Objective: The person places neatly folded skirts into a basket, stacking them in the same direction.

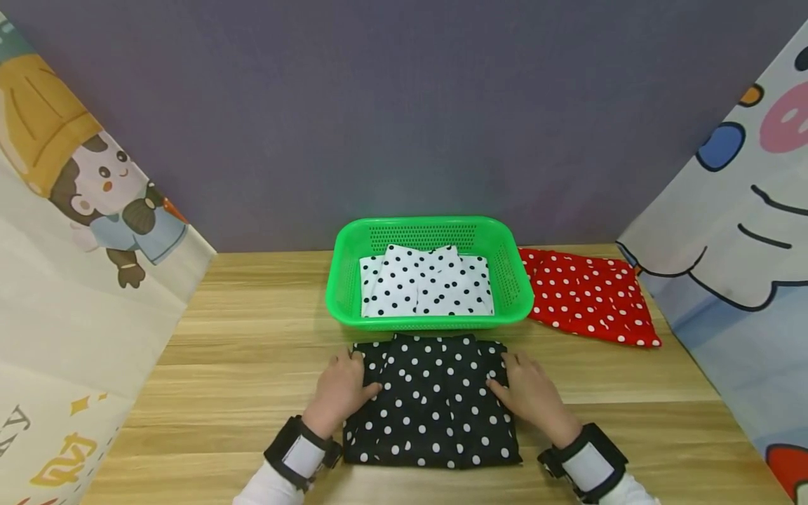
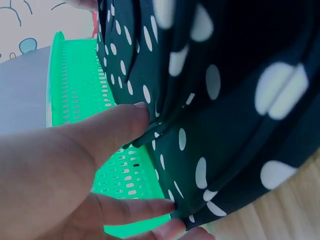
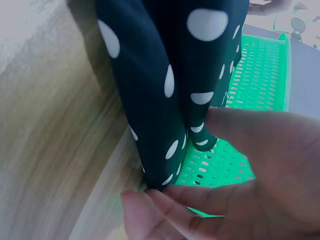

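Observation:
A folded black polka-dot cloth [image 1: 435,407] with white dots lies in front of the person, its layers stacked toward the middle. The left hand [image 1: 344,389] pinches its left side, thumb on top and fingers at the outer edge; in the left wrist view the thumb [image 2: 122,122] presses into the layers. On the opposite side, the right hand [image 1: 530,393] holds the cloth the same way, with its fingertips [image 3: 155,200] along the lower edge in the right wrist view. Just beyond stands a green plastic basket [image 1: 337,280] holding a folded white cloth [image 1: 423,287] with black dots.
A folded red cloth [image 1: 587,298] with white dots lies right of the basket, against its side. Everything stands on a wood-grain table [image 1: 252,365]. A grey wall [image 1: 404,112] rises behind, and printed cartoon sheets [image 1: 63,280] flank the table on both sides.

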### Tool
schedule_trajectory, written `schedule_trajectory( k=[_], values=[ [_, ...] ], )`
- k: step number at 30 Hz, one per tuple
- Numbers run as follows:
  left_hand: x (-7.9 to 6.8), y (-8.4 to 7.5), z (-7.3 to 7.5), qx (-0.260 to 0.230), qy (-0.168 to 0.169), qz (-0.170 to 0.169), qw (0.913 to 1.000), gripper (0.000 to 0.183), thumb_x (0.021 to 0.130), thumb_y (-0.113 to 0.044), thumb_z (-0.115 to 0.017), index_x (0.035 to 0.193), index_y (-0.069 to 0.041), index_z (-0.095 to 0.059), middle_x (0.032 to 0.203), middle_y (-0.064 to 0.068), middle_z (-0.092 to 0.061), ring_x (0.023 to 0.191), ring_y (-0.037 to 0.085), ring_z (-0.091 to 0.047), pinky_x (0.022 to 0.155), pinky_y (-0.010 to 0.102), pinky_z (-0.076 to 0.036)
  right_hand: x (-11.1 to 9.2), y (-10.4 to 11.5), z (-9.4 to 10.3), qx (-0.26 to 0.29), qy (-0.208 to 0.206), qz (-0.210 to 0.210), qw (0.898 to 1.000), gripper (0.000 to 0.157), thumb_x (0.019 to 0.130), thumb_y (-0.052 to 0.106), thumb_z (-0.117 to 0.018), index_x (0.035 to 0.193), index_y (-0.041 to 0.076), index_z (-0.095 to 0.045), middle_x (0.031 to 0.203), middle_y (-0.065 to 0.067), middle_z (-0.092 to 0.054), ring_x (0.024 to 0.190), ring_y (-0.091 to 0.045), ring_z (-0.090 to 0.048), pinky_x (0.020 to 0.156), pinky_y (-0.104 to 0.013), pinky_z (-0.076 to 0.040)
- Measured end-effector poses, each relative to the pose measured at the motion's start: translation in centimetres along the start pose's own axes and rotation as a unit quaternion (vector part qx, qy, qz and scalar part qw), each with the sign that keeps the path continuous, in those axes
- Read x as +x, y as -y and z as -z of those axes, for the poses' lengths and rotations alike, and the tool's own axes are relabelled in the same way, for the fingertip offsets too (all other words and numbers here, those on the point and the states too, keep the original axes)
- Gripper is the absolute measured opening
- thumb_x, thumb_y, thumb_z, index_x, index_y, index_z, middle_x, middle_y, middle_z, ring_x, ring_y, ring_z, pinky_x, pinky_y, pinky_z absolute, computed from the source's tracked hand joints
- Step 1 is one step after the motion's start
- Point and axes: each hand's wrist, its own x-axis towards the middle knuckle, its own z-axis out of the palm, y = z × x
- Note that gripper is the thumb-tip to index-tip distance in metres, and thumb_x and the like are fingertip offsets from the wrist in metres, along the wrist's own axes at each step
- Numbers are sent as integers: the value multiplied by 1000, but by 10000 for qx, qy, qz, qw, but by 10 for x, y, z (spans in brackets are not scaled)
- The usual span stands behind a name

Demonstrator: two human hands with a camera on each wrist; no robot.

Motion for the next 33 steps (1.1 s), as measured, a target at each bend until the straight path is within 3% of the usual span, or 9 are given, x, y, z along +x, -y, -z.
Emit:
schedule_trajectory(
  k=[9, 18, 25, 33],
  values=[
    [2, -5, -3, -234, 13, 247, 9994, 71, 58, -37, -85, 102, 12, -56, 89, 18, -46, 71, 28, -51, 55, 38, -48, 2, 2, 1, 426, 549, -284, 9972, 67, 83, 29, -66, 121, -21, -42, 123, -40, -42, 101, -47, -54, 81, -54, -48],
    [5, -5, -7, -527, 42, 249, 9983, 75, 59, -25, -86, 112, 14, -52, 94, 23, -48, 73, 30, -55, 61, 40, -51, 6, 3, -5, 714, 653, -493, 9941, 67, 82, 23, -66, 123, -22, -36, 114, -34, -43, 78, -33, -57, 66, -45, -54],
    [6, -5, -7, -1008, 307, 219, 9942, 73, 62, -14, -83, 120, 13, -48, 102, 26, -48, 76, 31, -58, 65, 39, -53, 7, 6, -6, 1054, 841, -605, 9890, 65, 84, 17, -62, 127, -20, -30, 121, -37, -46, 89, -34, -57, 78, -50, -51],
    [9, -1, -5, -1125, 514, 16, 9923, 61, 64, -12, -82, 110, 10, -50, 95, 24, -56, 79, 35, -59, 67, 43, -52, 7, 9, -4, 1292, 924, -592, 9855, 58, 86, 13, -58, 126, -17, -30, 111, -35, -53, 74, -27, -55, 59, -36, -48]
  ],
)
